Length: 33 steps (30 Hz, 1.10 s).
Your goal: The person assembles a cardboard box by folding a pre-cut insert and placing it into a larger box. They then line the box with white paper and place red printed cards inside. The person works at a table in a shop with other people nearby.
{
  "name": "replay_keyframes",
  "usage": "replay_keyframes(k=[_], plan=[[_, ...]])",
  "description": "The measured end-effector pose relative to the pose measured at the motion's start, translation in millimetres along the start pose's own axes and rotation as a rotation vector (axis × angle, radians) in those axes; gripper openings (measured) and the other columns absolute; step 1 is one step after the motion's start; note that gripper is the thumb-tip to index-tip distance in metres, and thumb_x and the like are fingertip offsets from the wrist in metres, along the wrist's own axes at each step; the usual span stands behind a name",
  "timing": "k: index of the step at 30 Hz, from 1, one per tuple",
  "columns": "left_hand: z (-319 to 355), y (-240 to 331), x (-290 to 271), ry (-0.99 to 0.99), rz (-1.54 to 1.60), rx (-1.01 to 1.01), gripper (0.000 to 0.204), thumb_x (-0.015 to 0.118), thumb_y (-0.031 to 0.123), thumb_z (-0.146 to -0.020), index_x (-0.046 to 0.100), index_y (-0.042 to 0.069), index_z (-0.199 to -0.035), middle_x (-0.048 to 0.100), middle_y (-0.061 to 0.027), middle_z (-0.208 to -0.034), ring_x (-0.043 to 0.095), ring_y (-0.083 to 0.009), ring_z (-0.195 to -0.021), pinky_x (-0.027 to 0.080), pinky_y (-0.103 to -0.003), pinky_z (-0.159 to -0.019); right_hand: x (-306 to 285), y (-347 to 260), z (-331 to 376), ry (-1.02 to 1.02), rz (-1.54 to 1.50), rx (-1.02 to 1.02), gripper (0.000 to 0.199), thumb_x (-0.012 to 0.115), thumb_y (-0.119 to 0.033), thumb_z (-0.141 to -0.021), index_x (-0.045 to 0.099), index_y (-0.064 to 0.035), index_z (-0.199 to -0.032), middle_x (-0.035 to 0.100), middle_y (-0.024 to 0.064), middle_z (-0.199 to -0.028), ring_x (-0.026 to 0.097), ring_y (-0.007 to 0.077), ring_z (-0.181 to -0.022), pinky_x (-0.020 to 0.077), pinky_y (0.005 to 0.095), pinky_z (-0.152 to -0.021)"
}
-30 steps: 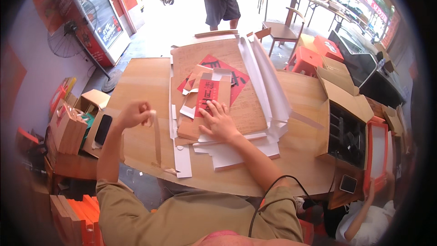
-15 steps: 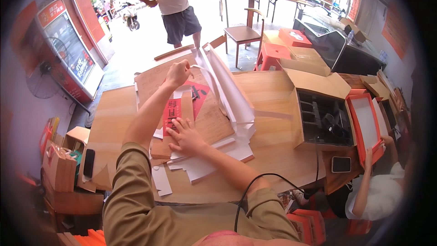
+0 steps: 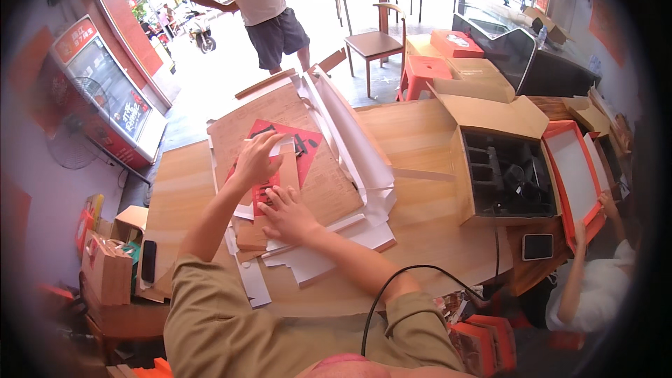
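A stack of flat brown cardboard (image 3: 234, 122) lies on the wooden table in front of me. On it is a red paper sheet (image 3: 308, 161) with black brush lettering, partly covered by a narrow brown cardboard strip (image 3: 288, 168). Over the red sheet hovers my left hand (image 3: 259, 159), its fingers bent and apart, with nothing plainly in it. My right hand (image 3: 290, 219) rests spread at the near end of the strip, fingertips pressing down. White card pieces (image 3: 329, 259) stick out beneath the stack, and a long white folded box side (image 3: 350, 133) runs along its right.
An open carton (image 3: 504, 182) with black inserts stands to the right, a phone (image 3: 537, 246) near it. A black cable (image 3: 413, 268) crosses before me. At right a co-worker's hands hold a red-rimmed tray (image 3: 575, 175). Another phone (image 3: 148, 262) lies left. A person (image 3: 262, 7) stands beyond the table.
My left hand has come back toward me from the far part of the cardboard, where it pinched a pale strip, to above the red sheet. My right hand stays on the cardboard strip.
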State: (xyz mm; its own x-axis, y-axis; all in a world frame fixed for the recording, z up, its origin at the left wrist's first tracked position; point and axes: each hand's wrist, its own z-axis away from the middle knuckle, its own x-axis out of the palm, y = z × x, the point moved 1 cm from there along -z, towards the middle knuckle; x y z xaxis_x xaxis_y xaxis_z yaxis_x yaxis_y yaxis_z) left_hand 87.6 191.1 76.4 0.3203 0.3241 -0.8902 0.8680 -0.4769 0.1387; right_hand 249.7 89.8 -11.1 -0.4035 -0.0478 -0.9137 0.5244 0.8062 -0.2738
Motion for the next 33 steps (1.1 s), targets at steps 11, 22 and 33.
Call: replay_keyframes(k=[11,22,33], plan=[[222.0,-143.0,-2.3,0.236,0.619,-0.867,0.083,0.074,0.030,-0.103,0.031,-0.003,-0.166,0.074,-0.0207,-0.125,0.073,-0.0267,-0.113,0.059,-0.039,-0.096,-3.3,-5.2,-2.1,0.033,-0.016,-0.044,0.071,0.059,-0.060,-0.103,0.054,-0.0175,-0.160,0.038,0.0230,-0.171,0.027,0.0406,-0.162,0.0184,0.0620,-0.132],[208.4,-161.3,36.0,0.335,0.907,-0.851,0.023,0.062,0.016,-0.107,0.074,-0.003,-0.113,0.076,-0.0024,-0.099,0.066,-0.0104,-0.085,0.054,-0.029,-0.078,-15.8,-6.8,1.4,-0.060,0.048,-0.018,0.083,0.052,-0.072,-0.102,0.044,-0.0215,-0.168,0.028,0.0226,-0.177,0.018,0.0431,-0.166,0.0114,0.0673,-0.132],[179.2,-149.8,7.6,0.268,0.503,-0.995,0.029,0.060,0.019,-0.100,0.072,0.003,-0.121,0.077,-0.0149,-0.098,0.075,-0.0319,-0.089,0.059,-0.043,-0.082,-13.1,-4.2,1.9,-0.087,0.077,-0.016,0.089,0.048,-0.079,-0.101,0.042,-0.0226,-0.170,0.031,0.0222,-0.176,0.019,0.0427,-0.166,0.0119,0.0706,-0.130]])
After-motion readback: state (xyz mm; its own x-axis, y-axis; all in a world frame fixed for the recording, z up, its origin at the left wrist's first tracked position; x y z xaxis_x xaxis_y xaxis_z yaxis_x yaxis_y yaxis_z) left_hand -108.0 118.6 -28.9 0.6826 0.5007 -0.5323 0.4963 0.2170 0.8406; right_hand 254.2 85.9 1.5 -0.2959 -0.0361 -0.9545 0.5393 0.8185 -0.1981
